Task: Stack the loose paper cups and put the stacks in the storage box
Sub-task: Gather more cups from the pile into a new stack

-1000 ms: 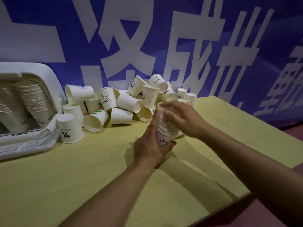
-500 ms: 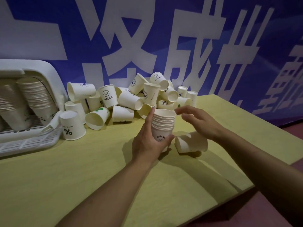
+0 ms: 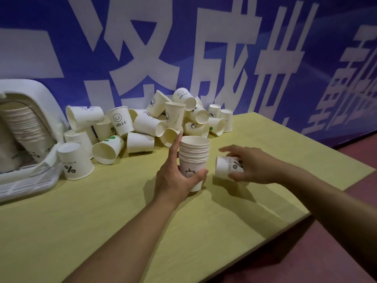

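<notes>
My left hand (image 3: 175, 178) grips an upright stack of several white paper cups (image 3: 193, 154) standing on the yellow table (image 3: 122, 221); its bottom cup bears a small bear drawing. Just right of the stack, my right hand (image 3: 251, 166) holds a single cup with a % mark (image 3: 226, 166), lying on its side with its mouth toward the stack. A pile of loose cups (image 3: 146, 123) lies at the back of the table. The white storage box (image 3: 30, 99) at the far left holds tall cup stacks (image 3: 26, 127).
A blue banner with large white characters covers the wall behind the table. An upturned % cup (image 3: 74, 163) stands near the box's lowered front flap (image 3: 28, 182). The table's right edge drops to a dark red floor (image 3: 326, 252).
My right hand left the top of the stack, moved right and down, and took hold of the cup lying beside it. The left hand kept its grip on the stack.
</notes>
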A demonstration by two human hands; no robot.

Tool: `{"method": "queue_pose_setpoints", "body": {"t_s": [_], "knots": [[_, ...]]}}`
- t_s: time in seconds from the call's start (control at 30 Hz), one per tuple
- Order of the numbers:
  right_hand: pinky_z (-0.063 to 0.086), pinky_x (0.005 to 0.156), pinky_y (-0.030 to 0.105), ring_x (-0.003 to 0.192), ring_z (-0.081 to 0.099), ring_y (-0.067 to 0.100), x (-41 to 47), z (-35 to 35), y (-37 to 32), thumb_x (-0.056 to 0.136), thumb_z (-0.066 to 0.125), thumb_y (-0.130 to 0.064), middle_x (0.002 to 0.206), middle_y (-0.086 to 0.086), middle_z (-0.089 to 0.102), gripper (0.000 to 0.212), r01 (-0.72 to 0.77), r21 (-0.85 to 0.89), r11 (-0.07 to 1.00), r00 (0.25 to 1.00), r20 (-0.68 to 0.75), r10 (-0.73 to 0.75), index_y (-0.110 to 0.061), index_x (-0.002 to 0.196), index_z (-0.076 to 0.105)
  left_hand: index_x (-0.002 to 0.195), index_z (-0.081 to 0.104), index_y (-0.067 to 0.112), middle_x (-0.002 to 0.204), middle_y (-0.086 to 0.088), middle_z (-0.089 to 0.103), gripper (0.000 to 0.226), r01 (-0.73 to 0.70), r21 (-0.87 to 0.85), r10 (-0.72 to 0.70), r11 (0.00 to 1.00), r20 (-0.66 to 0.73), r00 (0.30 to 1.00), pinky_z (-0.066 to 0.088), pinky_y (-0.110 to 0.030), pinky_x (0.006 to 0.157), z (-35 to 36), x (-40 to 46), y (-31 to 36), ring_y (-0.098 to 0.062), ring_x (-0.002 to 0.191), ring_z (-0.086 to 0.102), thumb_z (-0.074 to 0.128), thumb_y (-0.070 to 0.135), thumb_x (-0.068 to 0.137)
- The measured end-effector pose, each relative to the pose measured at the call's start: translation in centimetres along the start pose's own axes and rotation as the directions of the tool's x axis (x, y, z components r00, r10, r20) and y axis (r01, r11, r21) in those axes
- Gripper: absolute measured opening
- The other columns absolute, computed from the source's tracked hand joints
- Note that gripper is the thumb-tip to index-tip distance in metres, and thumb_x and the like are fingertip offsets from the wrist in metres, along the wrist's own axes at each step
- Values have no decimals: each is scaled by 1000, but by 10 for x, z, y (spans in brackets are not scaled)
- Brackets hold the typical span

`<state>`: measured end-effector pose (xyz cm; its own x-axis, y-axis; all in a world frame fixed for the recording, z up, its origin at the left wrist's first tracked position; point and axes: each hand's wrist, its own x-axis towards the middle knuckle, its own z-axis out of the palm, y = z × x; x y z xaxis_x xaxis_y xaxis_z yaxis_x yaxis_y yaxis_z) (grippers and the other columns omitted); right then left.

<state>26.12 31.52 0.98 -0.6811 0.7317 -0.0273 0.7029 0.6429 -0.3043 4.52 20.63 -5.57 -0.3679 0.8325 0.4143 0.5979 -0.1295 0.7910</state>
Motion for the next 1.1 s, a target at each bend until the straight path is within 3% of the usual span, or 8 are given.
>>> {"method": "queue_pose_setpoints", "body": {"t_s": [0.1, 0.2, 0.3, 0.5, 0.67, 0.77, 0.93, 1.1], "knots": [[58, 89, 39, 105, 63, 19, 4, -7, -1, 82, 79, -25, 138, 0, 54, 92, 23, 225, 974, 965, -261, 38, -40, 152, 21, 144, 10, 67, 105, 44, 44, 110, -1, -61, 3, 998, 41, 999, 50, -28, 79, -4, -3, 0, 17, 77, 59, 86, 56, 65], [52, 95, 37, 117, 52, 19, 11, -10, -7, 81, 80, -18, 144, -1, 45, 92, 106, 313, 944, 885, -463, 54, -43, 151, 25, 134, 8, 79, 115, 31, 52, 107, 3, -126, 14, 992, 133, 991, 59, -42, 84, -8, -4, 4, 5, 91, 64, 78, 67, 54], [54, 86, 27, 118, 52, 22, 15, -11, -20, 82, 80, -22, 136, -2, 48, 69, 185, 430, 884, 811, -575, 110, -37, 139, 44, 136, 11, 77, 129, 9, 57, 108, -31, -124, 62, 992, 257, 964, 58, -46, 88, -7, -7, 6, -13, 108, 64, 78, 69, 51], [63, 79, 39, 107, 62, 23, 12, -2, -57, 86, 73, -15, 130, 3, 45, 54, 293, 627, 721, 843, -526, 114, -33, 124, 39, 144, 10, 69, 139, 2, 56, 115, -10, -139, 50, 990, 287, 957, 59, -46, 89, -5, -7, 5, -13, 110, 63, 78, 73, 51], [54, 64, 21, 88, 62, 8, 11, 6, -71, 97, 59, -26, 115, -4, 54, 14, 264, 642, 720, 860, -495, 126, -23, 109, 52, 149, 5, 62, 141, 5, 55, 125, 30, -133, 9, 991, 283, 959, 58, -43, 90, -7, -6, 2, 7, 105, 56, 77, 77, 48], [55, 65, 22, 88, 64, 10, 15, 5, -69, 95, 61, -38, 107, -1, 58, 24, 255, 649, 716, 852, -501, 152, -25, 111, 50, 151, 8, 57, 139, 6, 56, 124, 46, -117, -11, 992, 280, 960, 59, -43, 88, -7, -4, 2, 2, 101, 60, 76, 75, 48], [55, 80, 21, 97, 64, 6, 16, 9, -63, 95, 62, -40, 104, -4, 58, 49, 254, 586, 769, 896, -442, 41, -65, 128, 36, 150, 10, 58, 128, 14, 57, 124, 68, -156, -28, 985, 245, 969, 60, -40, 84, -7, -5, 2, -5, 95, 67, 77, 74, 47], [46, 82, 20, 105, 56, -6, 11, 25, -54, 99, 56, -35, 112, -10, 61, 25, 270, 518, 812, 875, -483, 17, -49, 119, 56, 141, -1, 73, 113, 27, 58, 121, 38, -208, -13, 977, 122, 992, 59, -38, 86, -5, -5, -1, 0, 91, 68, 79, 68, 49]]}}
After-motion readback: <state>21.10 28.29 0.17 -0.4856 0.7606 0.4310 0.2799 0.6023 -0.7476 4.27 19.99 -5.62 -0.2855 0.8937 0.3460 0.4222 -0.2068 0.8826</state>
